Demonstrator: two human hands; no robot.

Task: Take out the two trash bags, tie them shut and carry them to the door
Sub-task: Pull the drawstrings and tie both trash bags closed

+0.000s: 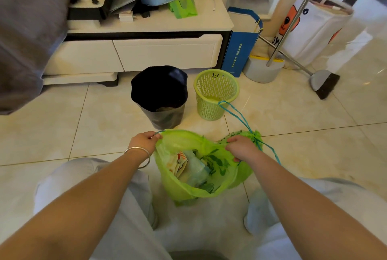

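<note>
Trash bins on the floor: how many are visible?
2. The bin with a black liner stands before the cabinet; the green basket stands just right of it, seemingly without a bag. Others may be outside the view.

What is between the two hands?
In the head view, the open mouth of the green trash bag spans between left hand and right hand, rubbish visible inside.

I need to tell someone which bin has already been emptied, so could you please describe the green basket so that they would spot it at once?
Start at the long white TV cabinet against the wall; two bins stand on the tiled floor in front of its right end. The green basket is the right-hand one, beside the blue paper bag. Unlike the bin lined with a black bag next to it, it is lime-green slotted plastic with no liner.
</note>
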